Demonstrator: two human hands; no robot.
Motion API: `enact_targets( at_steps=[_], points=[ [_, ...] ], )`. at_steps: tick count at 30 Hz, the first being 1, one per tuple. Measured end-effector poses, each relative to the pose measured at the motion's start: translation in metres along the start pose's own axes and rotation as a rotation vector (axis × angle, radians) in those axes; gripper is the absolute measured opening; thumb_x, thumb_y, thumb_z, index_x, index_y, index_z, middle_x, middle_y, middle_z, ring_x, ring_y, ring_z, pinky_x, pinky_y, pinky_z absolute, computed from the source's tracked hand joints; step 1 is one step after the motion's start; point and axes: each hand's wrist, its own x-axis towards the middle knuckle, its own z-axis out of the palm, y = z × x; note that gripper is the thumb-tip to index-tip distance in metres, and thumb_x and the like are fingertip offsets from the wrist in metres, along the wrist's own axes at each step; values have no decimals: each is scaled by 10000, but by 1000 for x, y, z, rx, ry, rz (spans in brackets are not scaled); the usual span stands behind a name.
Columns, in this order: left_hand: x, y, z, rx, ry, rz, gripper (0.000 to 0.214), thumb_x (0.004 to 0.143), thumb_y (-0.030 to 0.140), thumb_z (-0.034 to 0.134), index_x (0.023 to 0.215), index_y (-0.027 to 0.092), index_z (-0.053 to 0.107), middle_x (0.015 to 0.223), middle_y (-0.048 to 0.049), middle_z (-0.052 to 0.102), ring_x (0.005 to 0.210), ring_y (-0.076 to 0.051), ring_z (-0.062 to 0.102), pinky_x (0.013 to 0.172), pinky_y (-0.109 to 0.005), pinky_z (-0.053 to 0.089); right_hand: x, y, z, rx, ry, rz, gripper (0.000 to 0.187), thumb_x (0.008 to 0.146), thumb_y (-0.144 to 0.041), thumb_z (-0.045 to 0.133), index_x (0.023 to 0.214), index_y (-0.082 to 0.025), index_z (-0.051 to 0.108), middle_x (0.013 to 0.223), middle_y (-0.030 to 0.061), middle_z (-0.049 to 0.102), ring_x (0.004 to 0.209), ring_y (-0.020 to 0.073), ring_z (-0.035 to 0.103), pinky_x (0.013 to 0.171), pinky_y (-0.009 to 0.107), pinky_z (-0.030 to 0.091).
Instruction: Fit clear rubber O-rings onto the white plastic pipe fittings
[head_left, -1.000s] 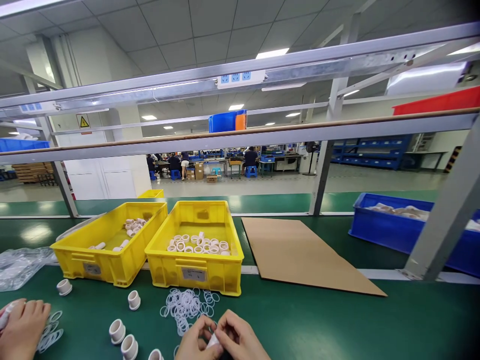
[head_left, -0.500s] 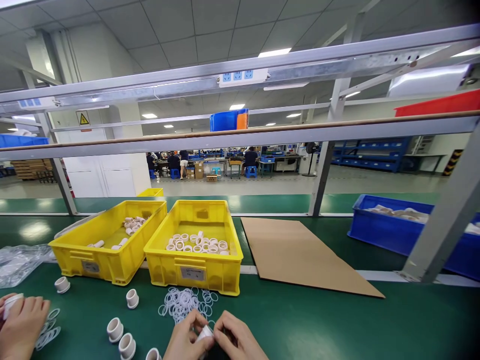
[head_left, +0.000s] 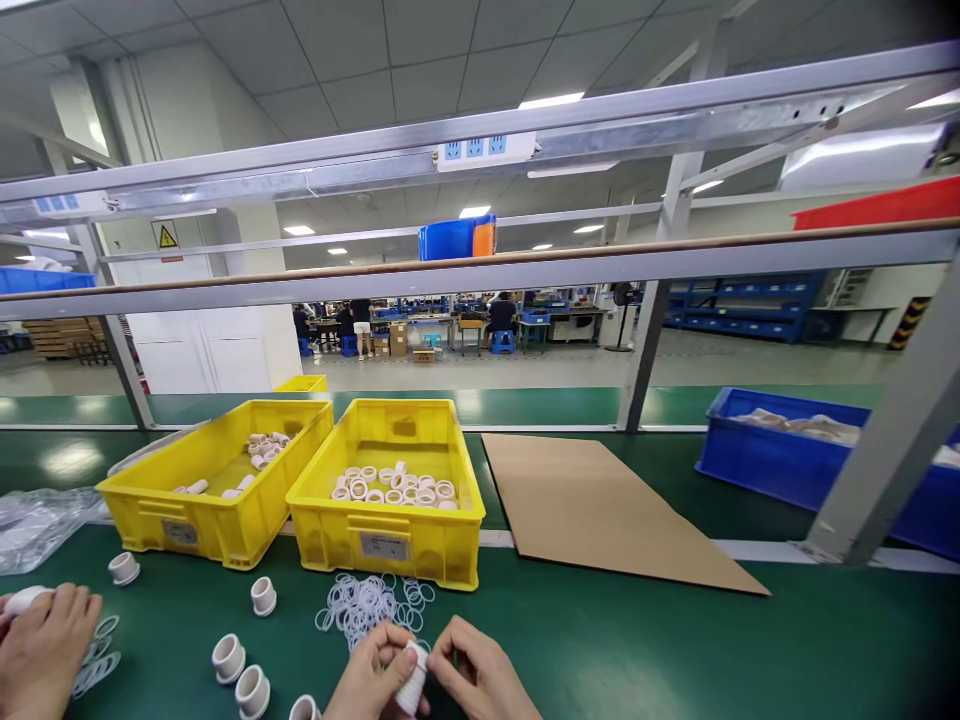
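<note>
My left hand (head_left: 375, 672) is closed around a white plastic pipe fitting (head_left: 412, 682), which it holds tilted. Thumb and finger of my right hand (head_left: 480, 668) are pinched together at the fitting's upper edge. Between the hands shows the arc of a thin white ring (head_left: 424, 646), partly hidden by the right fingertips. Just beyond my hands lies a loose pile of white rings (head_left: 367, 606). To the left, several flanged white fittings stand on the green table, among them one fitting (head_left: 253, 690) close to my left hand.
Two yellow bins hold white parts: a right bin (head_left: 386, 545) and a left bin (head_left: 180, 510). A cardboard sheet (head_left: 600, 510) lies right of them, before a blue bin (head_left: 772, 460). A co-worker's hands (head_left: 45, 640) hold a white part at far left, beside more rings (head_left: 96, 665).
The fitting in my left hand has turned, showing more of its side. My right hand has shifted only slightly at its edge. The co-worker's white part has tilted.
</note>
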Motion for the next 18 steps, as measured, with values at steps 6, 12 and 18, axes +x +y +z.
enact_targets(
  at_steps=[6,12,18],
  points=[
    [3,-5,2,-17,2,-15,579,707,632,775,957,158,554,779,-26,653,599,-151,690,464,-204,548,2,6,2,45,-3,50,267,905,-419,580,733,-215,585,758,-14,608,662,138,521,613,247,374],
    [1,-1,1,-21,25,-43,607,666,657,790,943,160,576,744,-17,649,610,-174,702,489,-231,543,2,7,2,57,8,71,279,894,-439,586,733,-212,594,756,-12,621,669,140,524,622,250,381],
    [7,-15,6,49,16,-39,621,690,724,721,922,162,596,682,-49,678,568,-155,674,501,-215,456,5,15,3,141,-11,111,362,851,-542,638,736,-210,552,677,-42,554,616,122,460,580,246,333]
  ],
)
